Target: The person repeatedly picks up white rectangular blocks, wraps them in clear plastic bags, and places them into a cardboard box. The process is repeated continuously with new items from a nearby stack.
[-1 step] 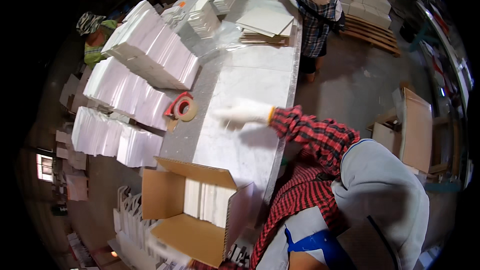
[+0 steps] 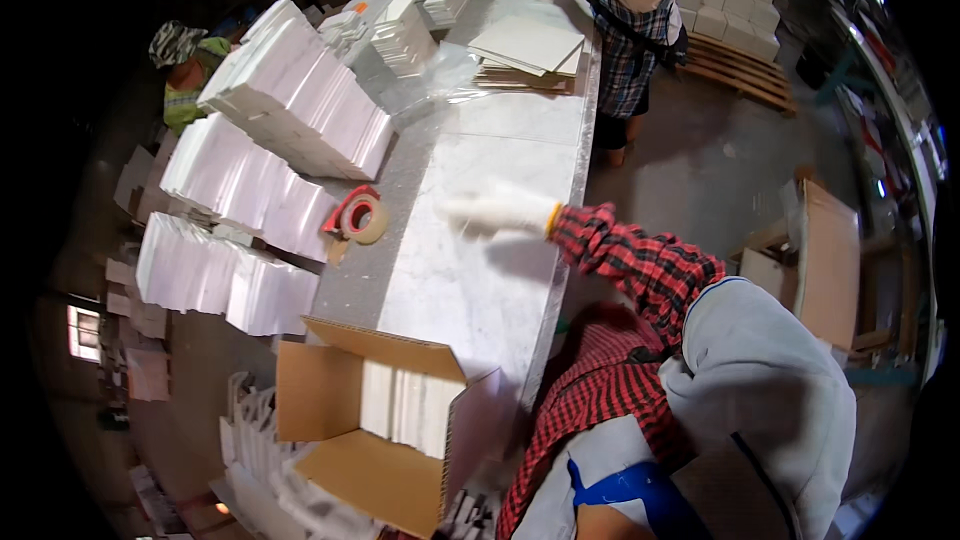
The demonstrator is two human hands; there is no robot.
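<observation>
My right hand [image 2: 495, 210], in a white glove with a red plaid sleeve behind it, stretches flat over the grey metal table [image 2: 470, 290] with fingers extended and nothing in it. A roll of tape in a red dispenser [image 2: 357, 216] lies on the table to its left, a short way off. My left sleeve [image 2: 590, 410] runs down toward an open cardboard box [image 2: 330, 400] holding upright white flat packs [image 2: 405, 405]. The left hand is hidden behind the box's blurred flap.
Long rows of white stacked packs [image 2: 290, 100] line the table's left side and shelves below. Flat white and brown sheets [image 2: 530, 50] lie at the far end, where another person [image 2: 630, 0] works. Cardboard boxes [image 2: 825, 260] stand on the floor to the right.
</observation>
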